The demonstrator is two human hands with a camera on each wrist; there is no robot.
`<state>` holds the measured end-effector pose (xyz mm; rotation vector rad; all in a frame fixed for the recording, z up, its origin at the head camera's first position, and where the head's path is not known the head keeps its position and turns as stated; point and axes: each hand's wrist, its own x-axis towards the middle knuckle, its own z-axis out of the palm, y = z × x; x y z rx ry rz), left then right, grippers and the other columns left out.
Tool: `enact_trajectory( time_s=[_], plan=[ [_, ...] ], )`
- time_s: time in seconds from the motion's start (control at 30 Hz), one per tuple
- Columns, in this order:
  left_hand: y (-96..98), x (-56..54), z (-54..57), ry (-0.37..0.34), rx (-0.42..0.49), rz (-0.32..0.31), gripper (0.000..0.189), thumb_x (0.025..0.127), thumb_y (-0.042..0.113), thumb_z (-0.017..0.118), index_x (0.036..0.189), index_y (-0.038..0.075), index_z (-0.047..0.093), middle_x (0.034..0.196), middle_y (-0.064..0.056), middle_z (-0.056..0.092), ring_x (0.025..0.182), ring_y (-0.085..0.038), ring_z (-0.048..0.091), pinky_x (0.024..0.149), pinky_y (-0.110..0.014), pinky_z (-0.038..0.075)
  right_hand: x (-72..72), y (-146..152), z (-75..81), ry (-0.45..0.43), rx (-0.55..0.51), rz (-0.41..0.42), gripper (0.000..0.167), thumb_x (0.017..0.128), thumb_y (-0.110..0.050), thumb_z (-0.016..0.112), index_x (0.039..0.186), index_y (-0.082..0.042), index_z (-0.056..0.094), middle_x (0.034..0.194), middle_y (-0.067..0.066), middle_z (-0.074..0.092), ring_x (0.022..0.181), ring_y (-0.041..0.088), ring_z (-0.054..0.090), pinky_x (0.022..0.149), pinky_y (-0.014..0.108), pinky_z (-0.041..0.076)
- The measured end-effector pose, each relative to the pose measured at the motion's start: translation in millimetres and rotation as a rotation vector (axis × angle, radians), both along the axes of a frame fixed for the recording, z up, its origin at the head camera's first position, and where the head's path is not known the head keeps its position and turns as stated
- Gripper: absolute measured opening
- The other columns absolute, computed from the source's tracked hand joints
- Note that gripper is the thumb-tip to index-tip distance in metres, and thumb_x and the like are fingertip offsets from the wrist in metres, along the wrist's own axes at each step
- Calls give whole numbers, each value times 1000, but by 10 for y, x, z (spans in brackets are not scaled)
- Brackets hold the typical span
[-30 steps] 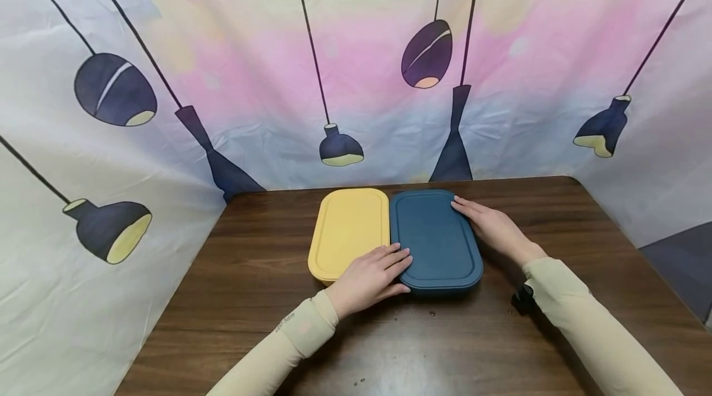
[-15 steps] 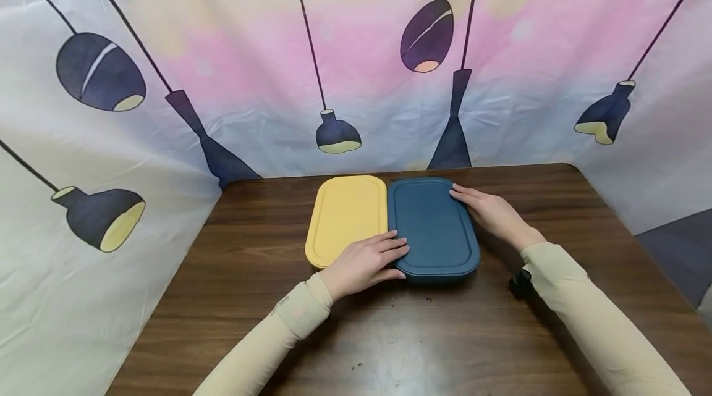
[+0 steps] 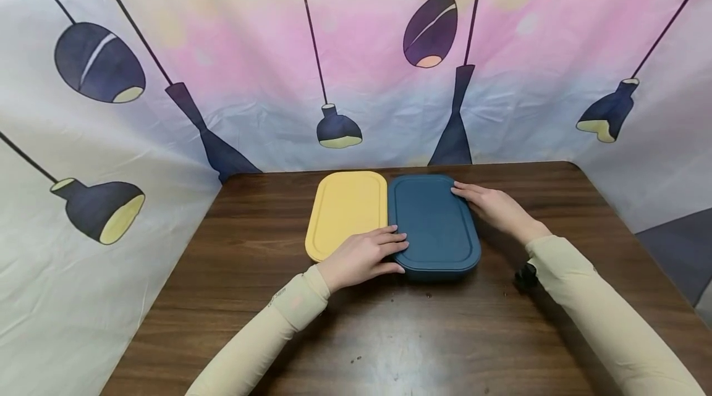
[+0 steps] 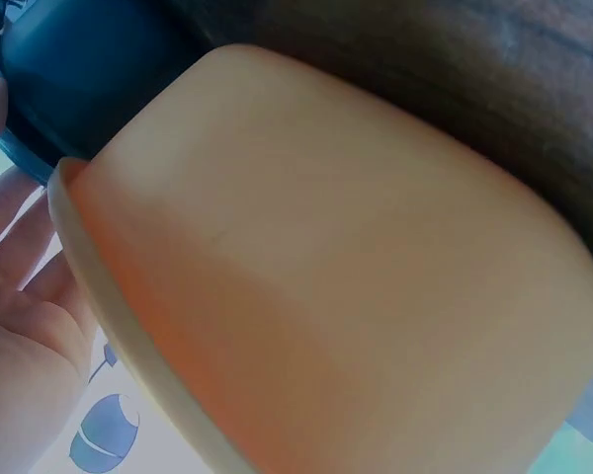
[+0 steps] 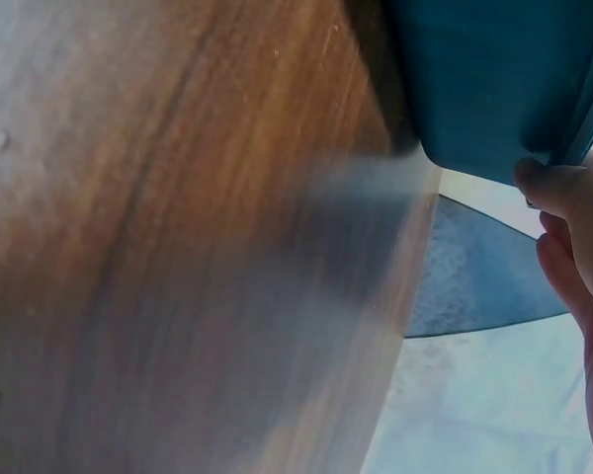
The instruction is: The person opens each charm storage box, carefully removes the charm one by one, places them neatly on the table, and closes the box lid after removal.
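Observation:
A dark blue lidded storage box (image 3: 434, 223) lies flat on the wooden table, side by side with a yellow lidded one (image 3: 347, 214). My left hand (image 3: 358, 257) reaches across the yellow box's near right corner, its straight fingers resting on the blue lid's left edge and its thumb at the near left corner. At the blue box's far right corner, the straight fingers of my right hand (image 3: 497, 209) touch the lid. In the right wrist view its thumb (image 5: 549, 178) lies just under the lid's rim. The left wrist view is mostly filled by the yellow box's side (image 4: 326, 257).
Brown wood grain covers the table (image 3: 445, 346), with a few small droplets or specks near the front. A cloth backdrop (image 3: 267, 62) printed with hanging lamps stands behind the table and along its left side. Both boxes sit close to the table's back edge.
The head view has tilted down slightly, so the whole scene sits higher and then settles. Both hands and both boxes keep their places relative to each other.

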<state>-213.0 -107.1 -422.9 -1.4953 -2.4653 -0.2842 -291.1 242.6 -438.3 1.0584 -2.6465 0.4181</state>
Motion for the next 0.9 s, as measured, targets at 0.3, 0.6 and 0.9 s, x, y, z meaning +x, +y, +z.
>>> enact_trajectory(
  time_s=[0.3, 0.6, 0.9],
  plan=[
    [-14, -22, 97, -17, 16, 0, 49, 96, 43, 68, 134, 12, 67, 138, -5, 62, 136, -22, 51, 107, -33, 45, -48, -17, 96, 2, 29, 14, 41, 95, 7, 64, 135, 3, 62, 141, 22, 57, 110, 39, 66, 85, 49, 56],
    [-59, -59, 261, -8, 65, 37, 46, 96, 42, 68, 133, 15, 69, 139, -7, 62, 131, -25, 56, 105, -35, 47, -64, -7, 207, -33, 63, -2, 41, 97, 1, 63, 138, 0, 60, 143, 20, 55, 117, 38, 62, 90, 50, 54],
    [-99, -97, 392, -108, 119, 113, 50, 97, 44, 65, 137, 15, 65, 140, -5, 61, 125, -16, 60, 94, -31, 53, -23, 31, 230, -28, 13, -28, 53, 95, 8, 63, 146, -3, 54, 147, 20, 52, 120, 40, 60, 93, 52, 52]
  ],
)
